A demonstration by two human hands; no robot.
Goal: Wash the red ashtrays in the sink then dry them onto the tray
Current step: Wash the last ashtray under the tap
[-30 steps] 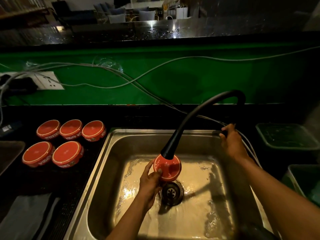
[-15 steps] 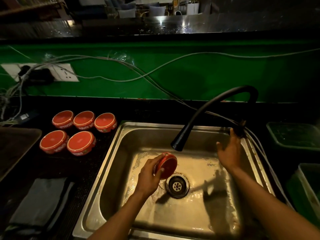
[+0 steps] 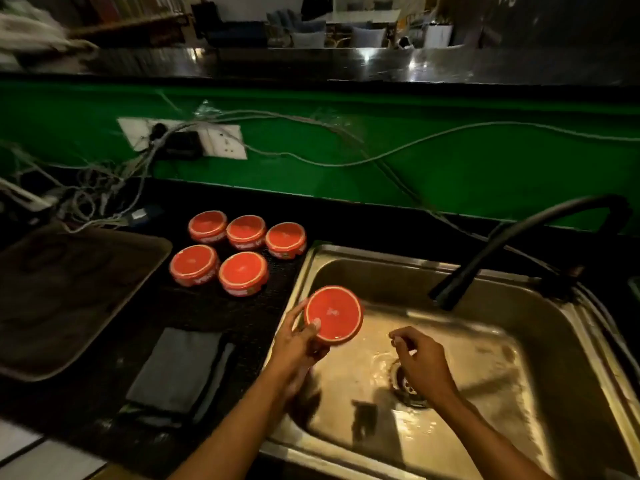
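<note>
Now | left hand (image 3: 298,341) grip holds red ashtray (image 3: 334,314) tilted | right hand (image 3: 420,362) loosely curled, empty

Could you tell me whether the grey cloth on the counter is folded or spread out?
Folded: the grey cloth lies as a compact rectangle with layered edges showing along its right side.

- Left hand (image 3: 297,342) and right hand (image 3: 423,362) are bare, without gloves or rings.
- Both forearms are bare above the sink (image 3: 571,358); no sleeves reach the wrists.
</note>
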